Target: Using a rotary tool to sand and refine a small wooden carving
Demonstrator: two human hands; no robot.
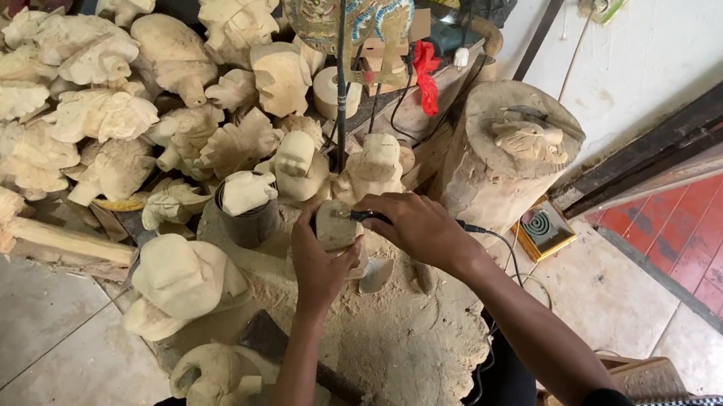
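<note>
Head view shows a heap of pale carved wooden figures [98, 111] at far left, and nearer, a round-headed carving [177, 280] lying on a sawdust-covered work block [406, 344]. At centre, the left hand [321, 265] is closed around a small pale wood piece [336, 227] over the block, and the right hand [416, 228] grips a thin dark tool [367, 217] against it. Right of the hands stands a log stump [498, 159] bearing a carved face [529, 139].
</note>
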